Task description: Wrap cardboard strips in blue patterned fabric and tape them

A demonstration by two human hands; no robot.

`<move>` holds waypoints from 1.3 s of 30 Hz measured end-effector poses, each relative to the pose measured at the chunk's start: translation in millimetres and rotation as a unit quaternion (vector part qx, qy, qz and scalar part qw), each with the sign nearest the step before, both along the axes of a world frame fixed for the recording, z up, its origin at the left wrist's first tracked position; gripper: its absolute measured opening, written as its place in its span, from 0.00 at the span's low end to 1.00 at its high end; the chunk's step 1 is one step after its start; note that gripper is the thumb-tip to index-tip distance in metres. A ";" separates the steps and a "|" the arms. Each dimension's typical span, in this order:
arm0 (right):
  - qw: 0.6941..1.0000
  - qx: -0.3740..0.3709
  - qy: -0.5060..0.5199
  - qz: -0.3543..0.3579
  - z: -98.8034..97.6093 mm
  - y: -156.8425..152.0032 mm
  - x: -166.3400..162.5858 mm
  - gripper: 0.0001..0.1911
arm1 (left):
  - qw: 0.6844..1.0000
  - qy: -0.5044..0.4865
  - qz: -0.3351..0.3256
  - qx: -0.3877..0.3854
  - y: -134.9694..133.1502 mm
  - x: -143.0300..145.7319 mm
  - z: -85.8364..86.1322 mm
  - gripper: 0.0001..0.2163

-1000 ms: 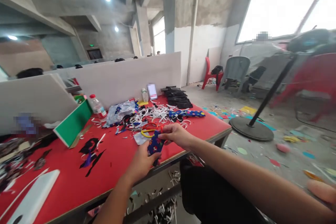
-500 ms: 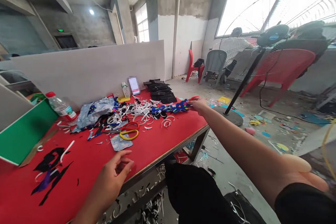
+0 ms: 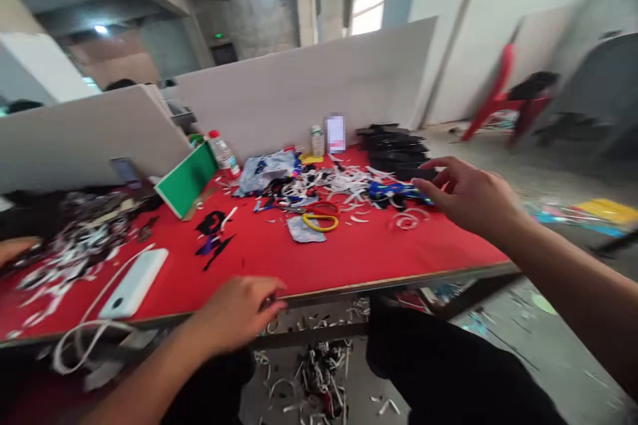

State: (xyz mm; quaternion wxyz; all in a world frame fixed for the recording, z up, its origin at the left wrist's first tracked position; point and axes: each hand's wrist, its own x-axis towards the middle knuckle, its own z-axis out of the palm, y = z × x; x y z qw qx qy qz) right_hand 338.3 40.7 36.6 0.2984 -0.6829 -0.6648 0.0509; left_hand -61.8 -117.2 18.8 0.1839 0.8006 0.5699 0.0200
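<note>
My right hand [image 3: 466, 196] is over the right part of the red table, thumb and fingers apart. It is beside a stack of flat black pieces [image 3: 393, 149] and the end of a blue patterned fabric strip [image 3: 393, 192]; nothing shows gripped in it. My left hand [image 3: 244, 309] hovers at the table's front edge, fingers loosely bent and thumb apart, holding nothing. Scissors with red and yellow handles [image 3: 321, 222] lie mid-table, partly on a pale blue patterned scrap [image 3: 302, 232]. Behind them spreads a heap of white trimmed strips [image 3: 349, 180].
A crumpled silvery-blue bag [image 3: 266, 172], a red-capped bottle [image 3: 224, 156] and a phone [image 3: 335, 133] stand near the white partition [image 3: 309, 80]. A green board [image 3: 187, 179] divides the table. Leftward are a white power bank [image 3: 134, 282] with a cable and another person's hand [image 3: 20, 249].
The view has swung left. My right hand, earlier at the far end of the blue strip, now has its fingers apart beside the black stack. My left hand stays empty near the front edge.
</note>
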 end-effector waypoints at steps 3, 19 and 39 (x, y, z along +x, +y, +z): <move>0.985 0.018 0.027 0.169 2.5 -17.4 -63.6 0.22 | 0.989 0.069 0.121 0.044 39.5 -40.0 9.0 0.12; 0.909 -0.003 -0.067 0.411 -59.1 -51.6 -178.2 0.15 | 0.940 0.213 0.227 0.139 161.7 -131.8 -25.7 0.18; 0.889 -0.053 -0.034 0.454 -64.5 -43.6 -199.7 0.13 | 0.953 0.133 0.189 0.194 338.0 -82.3 -25.2 0.18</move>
